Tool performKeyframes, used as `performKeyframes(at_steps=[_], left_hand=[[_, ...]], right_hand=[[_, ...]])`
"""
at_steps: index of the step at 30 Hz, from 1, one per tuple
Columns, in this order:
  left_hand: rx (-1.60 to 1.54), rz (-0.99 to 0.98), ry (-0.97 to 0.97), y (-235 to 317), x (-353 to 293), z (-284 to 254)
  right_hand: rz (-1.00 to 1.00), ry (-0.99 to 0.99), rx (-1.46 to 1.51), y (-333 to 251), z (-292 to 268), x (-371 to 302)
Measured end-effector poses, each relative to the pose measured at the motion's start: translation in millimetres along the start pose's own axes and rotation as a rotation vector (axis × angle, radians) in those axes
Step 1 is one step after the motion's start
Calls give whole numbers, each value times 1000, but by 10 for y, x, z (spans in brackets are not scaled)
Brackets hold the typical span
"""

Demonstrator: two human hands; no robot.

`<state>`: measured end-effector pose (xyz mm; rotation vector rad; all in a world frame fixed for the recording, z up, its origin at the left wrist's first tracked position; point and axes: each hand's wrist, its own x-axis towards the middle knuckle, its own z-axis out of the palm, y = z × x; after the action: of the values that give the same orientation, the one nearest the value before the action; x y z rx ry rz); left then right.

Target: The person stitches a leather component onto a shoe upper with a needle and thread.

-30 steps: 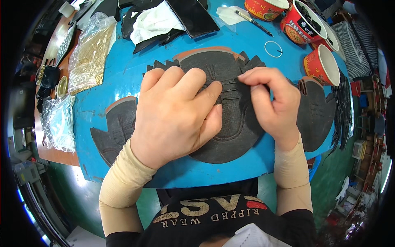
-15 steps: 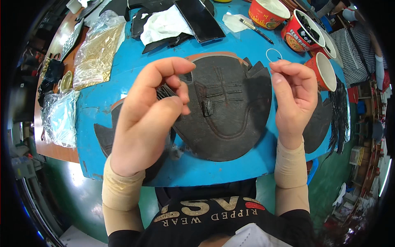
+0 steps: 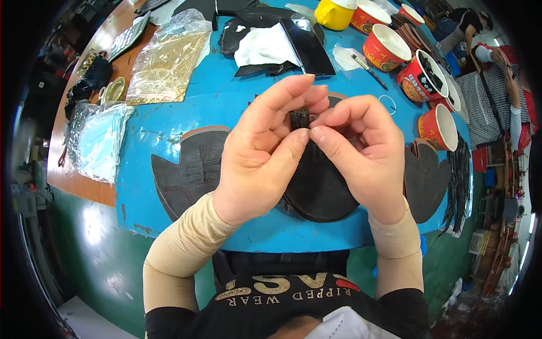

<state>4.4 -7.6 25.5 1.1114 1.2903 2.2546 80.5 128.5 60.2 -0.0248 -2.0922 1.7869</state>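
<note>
Short bundle of dark strips (image 3: 300, 118) caught up in my left hand (image 3: 257, 161)

From my head view, the bundle sits just above the middle of the frame, raised over a dark leather-like panel (image 3: 320, 195) that lies on the blue bench (image 3: 254, 243). My left fingers are curled closed around it, its end showing between them and the thumb, while the index finger stands clear of it. My right hand (image 3: 372, 155) comes in from the right, its thumb and index drawn close together just beside the bundle; I cannot tell whether they pinch a strip or only meet near it.

I judge the bundle very light, its strips thin and bendy, apt to slide past one another and fan out if I loosen my hold. A gentle squeeze around the middle should suit it, with single strips taken by the tip. The panel looks flat and fairly stiff, best lifted by its rim.

Similar panels lie left of centre (image 3: 195, 169) and right of centre (image 3: 424, 178), beside long black strands (image 3: 458, 181) toward the right edge.
</note>
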Motion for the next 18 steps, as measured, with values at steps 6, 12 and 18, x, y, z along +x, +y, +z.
performKeyframes(at_steps=[6, 12, 18], left_hand=[[22, 40, -8, 2, -2, -15], [-139, 11, -21, -53, 19, -49], [-247, -167, 157, 30, -6, 67]], right_hand=[[14, 26, -26, 10, -39, 29], [147, -13, 191, -30, -17, 41], [152, 13, 295, 49, -46, 61]])
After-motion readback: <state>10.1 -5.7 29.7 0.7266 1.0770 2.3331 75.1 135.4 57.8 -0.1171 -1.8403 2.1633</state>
